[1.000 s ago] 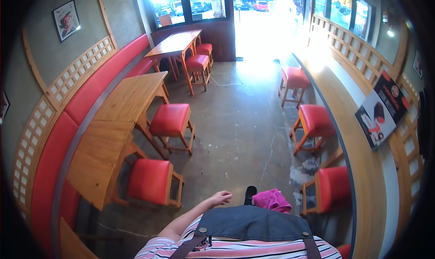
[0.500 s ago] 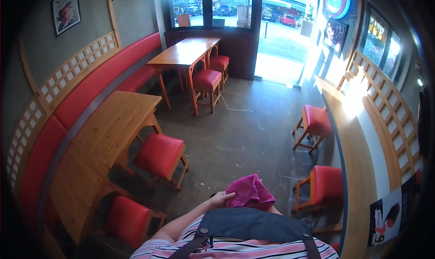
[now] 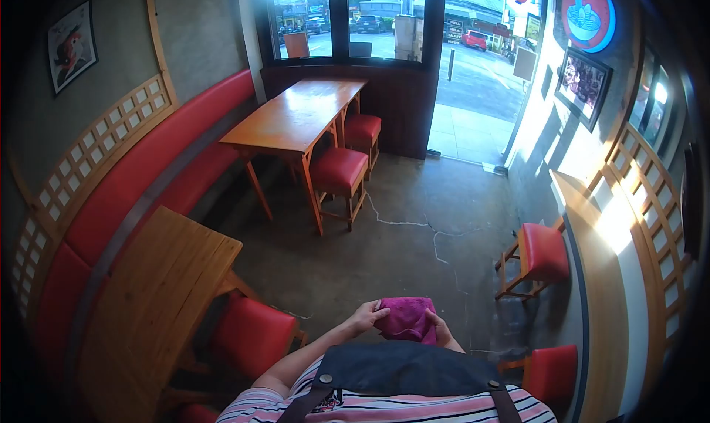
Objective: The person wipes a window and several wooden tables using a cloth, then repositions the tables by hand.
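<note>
2 hands [image 3: 364, 317] [image 3: 441, 329] clamped on cloth [image 3: 408, 319] above cracked flr [image 3: 399, 238], btwn 2 tbls [image 3: 159, 297] [image 3: 296, 116] & counter [image 3: 592, 231].

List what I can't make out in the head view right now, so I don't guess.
Most fingers of the left hand and right hand: head view, hidden by the magenta cloth.
Cloth's underside: head view, hidden by its upper face.
Feet: head view, hidden by the dark apron.
Bottom-left stool: head view, cut off by the bottom edge.
Details of the right wall's framed picture: head view, too small.
</note>
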Motion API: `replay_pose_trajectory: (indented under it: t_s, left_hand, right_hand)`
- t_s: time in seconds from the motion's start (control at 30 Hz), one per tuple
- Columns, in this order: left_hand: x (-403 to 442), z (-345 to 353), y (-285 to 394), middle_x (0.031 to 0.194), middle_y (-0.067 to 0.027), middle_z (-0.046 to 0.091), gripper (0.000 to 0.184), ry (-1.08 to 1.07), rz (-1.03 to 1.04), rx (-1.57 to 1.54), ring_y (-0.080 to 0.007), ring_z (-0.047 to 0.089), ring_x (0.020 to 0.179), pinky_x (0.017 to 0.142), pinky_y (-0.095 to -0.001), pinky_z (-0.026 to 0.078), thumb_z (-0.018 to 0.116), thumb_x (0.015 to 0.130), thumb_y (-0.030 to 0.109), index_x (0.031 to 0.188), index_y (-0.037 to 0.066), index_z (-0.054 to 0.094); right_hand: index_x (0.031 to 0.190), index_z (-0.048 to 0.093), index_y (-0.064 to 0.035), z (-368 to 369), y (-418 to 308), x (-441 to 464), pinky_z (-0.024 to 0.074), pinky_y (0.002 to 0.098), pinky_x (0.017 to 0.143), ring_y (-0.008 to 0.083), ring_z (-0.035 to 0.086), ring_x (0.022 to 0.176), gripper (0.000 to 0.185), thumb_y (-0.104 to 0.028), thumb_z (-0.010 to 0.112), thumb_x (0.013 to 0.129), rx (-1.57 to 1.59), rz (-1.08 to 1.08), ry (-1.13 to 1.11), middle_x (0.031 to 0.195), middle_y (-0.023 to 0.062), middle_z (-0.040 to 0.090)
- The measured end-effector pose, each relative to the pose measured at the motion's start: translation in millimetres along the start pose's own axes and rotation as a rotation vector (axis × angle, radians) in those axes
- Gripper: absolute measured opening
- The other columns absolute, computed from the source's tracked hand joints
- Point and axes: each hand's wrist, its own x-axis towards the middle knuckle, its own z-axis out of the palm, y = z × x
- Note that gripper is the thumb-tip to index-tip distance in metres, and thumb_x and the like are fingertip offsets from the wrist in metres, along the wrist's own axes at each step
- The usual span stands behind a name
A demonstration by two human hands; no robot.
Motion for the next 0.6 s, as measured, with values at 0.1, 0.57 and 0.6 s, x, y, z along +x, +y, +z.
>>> replay_pose_trajectory:
  t_s: [0.1, 0.57, 0.6]
  left_hand:
    - [53, -54, 14, 0.108, -0.0014, 0.063, 0.032, 0.085, 0.035, 0.052, -0.0103, 0.057, 0.097, 0.088, -0.0272, 0.045, 0.059, 0.093, 0.022, 0.118, 0.002, 0.058]
    - [181, -266, 106, 0.112, -0.0093, 0.064, 0.038, 0.426, 0.085, -0.823, -0.0233, 0.062, 0.103, 0.092, -0.0408, 0.050, 0.060, 0.090, 0.033, 0.117, 0.006, 0.056]
    - [187, -284, 107, 0.114, -0.0096, 0.064, 0.042, 0.330, -0.032, -0.939, -0.0240, 0.061, 0.105, 0.094, -0.0426, 0.048, 0.060, 0.090, 0.036, 0.118, 0.006, 0.056]
  right_hand:
    - [0.129, 0.048, -0.0006, -6, -42, 81, 0.0392, 0.0457, 0.103, 0.0314, 0.055, 0.115, 0.051, -0.039, 0.045, 0.096, -0.051, 0.126, 0.068, 0.127, 0.0164, 0.056]
    - [0.127, 0.048, 0.0001, 114, -173, 438, 0.0415, 0.0434, 0.100, 0.0290, 0.057, 0.111, 0.045, -0.026, 0.057, 0.092, -0.390, 0.523, -0.192, 0.122, 0.0150, 0.058]
    - [0.129, 0.046, 0.0004, 108, -167, 468, 0.0415, 0.0427, 0.101, 0.0288, 0.057, 0.111, 0.047, -0.026, 0.058, 0.092, -0.419, 0.543, -0.195, 0.123, 0.0145, 0.057]
